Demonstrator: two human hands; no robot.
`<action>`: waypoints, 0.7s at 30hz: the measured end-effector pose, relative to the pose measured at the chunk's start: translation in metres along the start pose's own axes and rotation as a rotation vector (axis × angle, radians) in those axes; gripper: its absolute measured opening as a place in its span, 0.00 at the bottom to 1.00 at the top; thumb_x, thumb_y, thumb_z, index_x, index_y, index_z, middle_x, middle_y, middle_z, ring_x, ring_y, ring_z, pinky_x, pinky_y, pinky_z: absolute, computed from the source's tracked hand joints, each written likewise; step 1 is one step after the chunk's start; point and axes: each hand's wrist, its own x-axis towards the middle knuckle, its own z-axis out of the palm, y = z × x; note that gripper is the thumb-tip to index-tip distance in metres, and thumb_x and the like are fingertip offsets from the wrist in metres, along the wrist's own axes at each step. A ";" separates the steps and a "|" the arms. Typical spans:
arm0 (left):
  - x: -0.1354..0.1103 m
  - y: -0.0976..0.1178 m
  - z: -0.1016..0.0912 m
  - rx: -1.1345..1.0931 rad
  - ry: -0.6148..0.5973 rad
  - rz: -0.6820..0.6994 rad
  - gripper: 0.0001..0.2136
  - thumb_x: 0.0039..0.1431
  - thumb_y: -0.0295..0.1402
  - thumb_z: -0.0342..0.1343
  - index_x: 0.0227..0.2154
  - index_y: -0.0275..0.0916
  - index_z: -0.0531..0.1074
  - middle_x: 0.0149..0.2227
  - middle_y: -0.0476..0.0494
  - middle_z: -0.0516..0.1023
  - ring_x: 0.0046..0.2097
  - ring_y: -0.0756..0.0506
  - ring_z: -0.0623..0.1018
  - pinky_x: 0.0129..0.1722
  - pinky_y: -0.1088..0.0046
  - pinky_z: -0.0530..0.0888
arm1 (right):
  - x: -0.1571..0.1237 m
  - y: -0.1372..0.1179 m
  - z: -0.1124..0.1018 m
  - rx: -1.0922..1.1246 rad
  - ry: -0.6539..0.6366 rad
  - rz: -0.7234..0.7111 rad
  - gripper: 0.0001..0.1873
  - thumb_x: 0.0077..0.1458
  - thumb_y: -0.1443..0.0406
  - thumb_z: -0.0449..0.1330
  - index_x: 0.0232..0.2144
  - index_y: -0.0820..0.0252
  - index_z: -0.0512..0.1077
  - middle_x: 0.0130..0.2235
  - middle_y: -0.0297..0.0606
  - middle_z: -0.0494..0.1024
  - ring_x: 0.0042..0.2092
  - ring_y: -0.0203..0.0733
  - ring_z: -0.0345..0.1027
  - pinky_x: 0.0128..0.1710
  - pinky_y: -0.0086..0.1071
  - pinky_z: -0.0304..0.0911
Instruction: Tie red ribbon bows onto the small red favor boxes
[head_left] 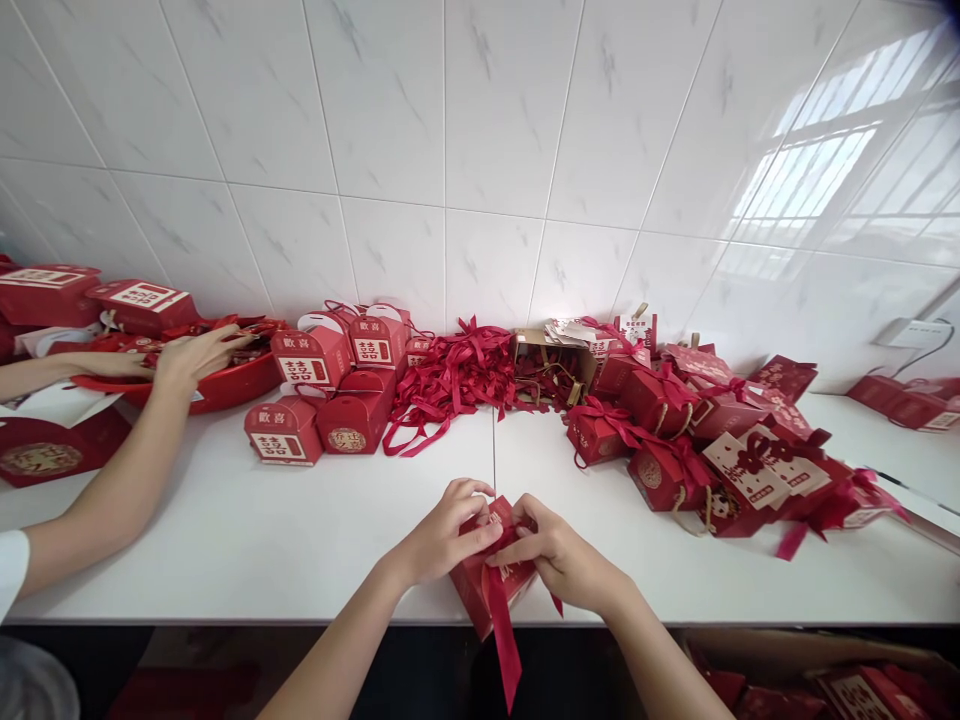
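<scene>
A small red gift box sits at the front edge of the white table, tilted and partly covered by both hands. A dark red ribbon lies across its top, one tail hanging down over the edge. My left hand is on the box's left side, thumb and fingers closed round the ribbon at the top. From the right, my right hand pinches the ribbon between thumb and fingers. The exact point of grip is hidden behind the fingers.
Behind lie a heap of loose ribbons and an open cardboard box. Untied red boxes stand left; ribboned boxes pile up right. A co-worker's arms reach into a red basin at far left.
</scene>
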 end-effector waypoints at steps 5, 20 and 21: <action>0.001 0.000 0.005 -0.120 0.061 -0.093 0.11 0.59 0.41 0.51 0.27 0.41 0.69 0.57 0.40 0.66 0.60 0.39 0.64 0.59 0.59 0.63 | 0.000 0.003 0.002 -0.006 -0.006 0.010 0.28 0.57 0.79 0.47 0.43 0.43 0.77 0.41 0.38 0.65 0.43 0.38 0.64 0.45 0.35 0.68; 0.004 0.017 0.011 -0.174 0.121 -0.002 0.09 0.57 0.36 0.55 0.25 0.39 0.67 0.34 0.46 0.77 0.39 0.45 0.76 0.43 0.70 0.71 | 0.000 0.007 0.006 0.105 0.203 0.008 0.14 0.54 0.77 0.52 0.33 0.57 0.72 0.33 0.34 0.70 0.34 0.35 0.64 0.33 0.29 0.62; 0.004 0.017 0.012 -0.184 0.123 0.000 0.09 0.56 0.36 0.56 0.25 0.39 0.67 0.34 0.46 0.78 0.39 0.45 0.76 0.43 0.71 0.71 | 0.000 0.007 0.007 0.124 0.239 0.036 0.10 0.55 0.75 0.52 0.32 0.57 0.69 0.31 0.32 0.70 0.32 0.35 0.63 0.32 0.29 0.61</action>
